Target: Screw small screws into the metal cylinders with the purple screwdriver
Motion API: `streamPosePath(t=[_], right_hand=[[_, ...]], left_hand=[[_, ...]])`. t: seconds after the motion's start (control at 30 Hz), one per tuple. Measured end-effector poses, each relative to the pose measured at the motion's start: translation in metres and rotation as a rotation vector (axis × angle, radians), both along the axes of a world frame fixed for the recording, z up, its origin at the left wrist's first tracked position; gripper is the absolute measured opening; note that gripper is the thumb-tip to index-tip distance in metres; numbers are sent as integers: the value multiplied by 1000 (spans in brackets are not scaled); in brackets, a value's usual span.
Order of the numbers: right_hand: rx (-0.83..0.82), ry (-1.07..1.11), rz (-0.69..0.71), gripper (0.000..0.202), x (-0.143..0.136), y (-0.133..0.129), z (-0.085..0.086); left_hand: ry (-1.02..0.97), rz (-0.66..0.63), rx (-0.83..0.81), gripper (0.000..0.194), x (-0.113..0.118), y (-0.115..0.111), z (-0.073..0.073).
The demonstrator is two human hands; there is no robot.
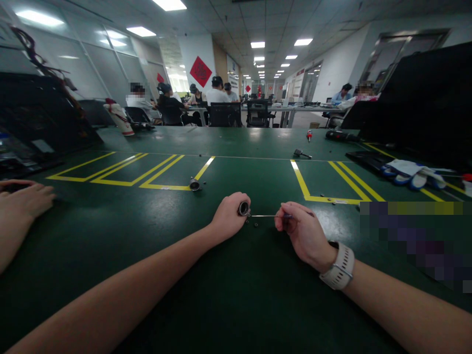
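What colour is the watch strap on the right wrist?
White; the watch strap shows clearly in the head view, behind the right hand.

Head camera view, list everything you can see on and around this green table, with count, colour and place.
Table: one, dark green with yellow lines, fills the view.
Metal ring part: one, silver, on the yellow line ahead of the left hand.
Small screws: a few, dark, between the hands.
Tool: one, grey, far centre right.
Screwdriver: one, red handle, far side.
Gloves: a pile, white and blue, right edge.
Bottle: one, white and red, far left.
Another person's hand: one, left edge.
People: several, seated in the background.
Left hand: holds a short metal cylinder.
Right hand: holds a thin metal rod pointed at the cylinder; white watch on wrist.
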State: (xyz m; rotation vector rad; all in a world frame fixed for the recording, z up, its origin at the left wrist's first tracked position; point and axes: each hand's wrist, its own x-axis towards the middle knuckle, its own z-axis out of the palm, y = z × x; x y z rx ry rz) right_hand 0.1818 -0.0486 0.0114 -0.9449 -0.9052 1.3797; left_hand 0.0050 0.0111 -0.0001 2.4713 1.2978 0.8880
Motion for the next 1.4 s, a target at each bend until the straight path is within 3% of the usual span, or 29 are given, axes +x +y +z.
streamPosePath(t=[0.33,0.57,0.67,0.87,1.0,1.2,1.4], right_hand=[[36,-171,-47,23,-1,-2,-3],[130,-211,-387,12,1,4,-6],[94,-284,-445,15,3,8,-10],[120,-430,-315,19,4,14,-14],[113,-600,-174,19,1,12,-11],[219,-795,18,23,-14,8,-8],[430,-1088,60,34,-41,1,2]], left_hand=[[-69,11,-40,6,0,1,-3],[-44,-120,-99,21,1,-3,4],[8,-226,-135,21,2,-4,7],[121,-341,-138,23,4,-9,12],[65,-360,-63,24,1,-10,14],[-283,-134,19,21,-4,-9,11],[-429,21,126,18,-8,-5,12]])
